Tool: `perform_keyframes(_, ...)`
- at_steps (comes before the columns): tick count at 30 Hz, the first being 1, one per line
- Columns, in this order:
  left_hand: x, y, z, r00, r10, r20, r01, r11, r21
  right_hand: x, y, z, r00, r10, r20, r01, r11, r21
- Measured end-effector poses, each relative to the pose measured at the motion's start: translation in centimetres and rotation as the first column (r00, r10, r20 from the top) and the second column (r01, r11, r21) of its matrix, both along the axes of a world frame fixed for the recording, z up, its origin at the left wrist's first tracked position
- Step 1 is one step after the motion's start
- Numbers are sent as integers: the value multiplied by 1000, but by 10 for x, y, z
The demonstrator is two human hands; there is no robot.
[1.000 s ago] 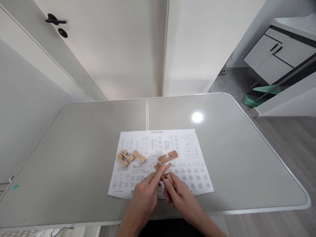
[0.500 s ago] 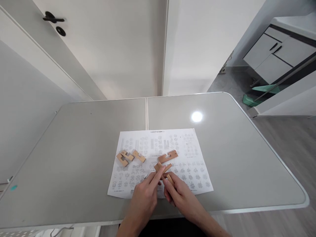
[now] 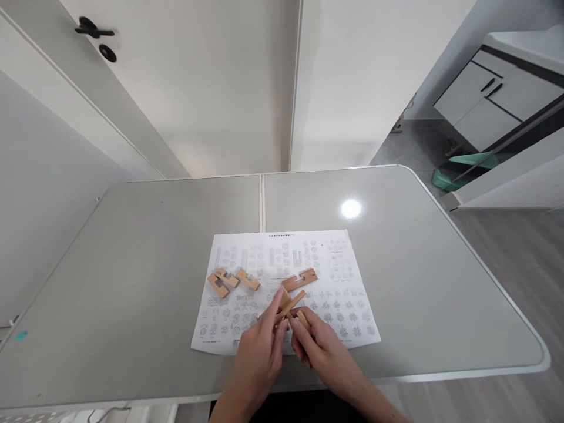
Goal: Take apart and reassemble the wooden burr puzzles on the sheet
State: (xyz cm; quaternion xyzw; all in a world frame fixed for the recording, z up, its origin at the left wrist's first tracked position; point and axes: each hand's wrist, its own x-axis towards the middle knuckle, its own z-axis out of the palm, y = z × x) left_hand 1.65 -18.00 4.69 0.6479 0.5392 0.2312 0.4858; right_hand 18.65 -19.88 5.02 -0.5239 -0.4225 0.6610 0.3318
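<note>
Between my hands, above the lower middle of a printed diagram sheet [image 3: 308,239], are several wooden puzzle pieces [image 3: 294,302] crossing one another. My left hand [image 3: 259,346] pinches them from the left, its fingers along one piece and its thumb near the middle. My right hand [image 3: 321,346] is closed around a light wooden piece [image 3: 303,320] that pokes out between thumb and fingers. My fingers hide how the pieces fit together. Just beyond them a reddish notched wooden piece [image 3: 304,278] lies on the paper.
Left on the sheet lie notched wooden pieces [image 3: 219,286], partly touching, with another wooden piece [image 3: 249,279] beside them. The grey table [image 3: 132,282] has a pale rim and a centre seam. A white door stands behind; a cabinet [image 3: 497,88] is at the far right.
My left fingers have shifted from lying across the top of the pieces to their left side, and the thumb has come up. The crossing piece shows more. My right hand stays nearly still.
</note>
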Motion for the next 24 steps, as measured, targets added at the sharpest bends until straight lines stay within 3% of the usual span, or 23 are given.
perform_keyframes(2, 3, 1, 0, 979, 176, 102, -161, 977, -141, 0, 0, 1, 1000, 8, 7, -8, 1000, 8)
perform_keyframes(5, 8, 4, 1, 880, 408, 242, -303, 876, -375, -1, 0, 2, 999, 29, 14, -30, 999, 25)
perform_keyframes(9, 13, 10, 6, 759, 479, 440, -110, 762, -639, -4, -1, 6, 995, 93, 45, -95, 995, 45)
perform_keyframes(11, 13, 12, 8, 724, 501, 474, -79, 743, -665, -1, 0, 9, 989, 138, 60, -141, 989, 46)
perform_keyframes(15, 10, 14, 5, 674, 574, 466, -162, 729, -665, 19, 7, 10, 958, 181, 224, -209, 972, 107)
perform_keyframes(19, 5, 15, -3, 653, 622, 431, -223, 702, -676, 45, 23, -4, 828, -52, 558, -121, 956, 268)
perform_keyframes(21, 3, 15, -6, 653, 628, 423, -228, 695, -682, 52, 31, -16, 751, -168, 639, -125, 914, 386)
perform_keyframes(24, 0, 14, -11, 658, 621, 426, -218, 698, -682, 57, 42, -33, 699, -242, 672, -196, 840, 506)
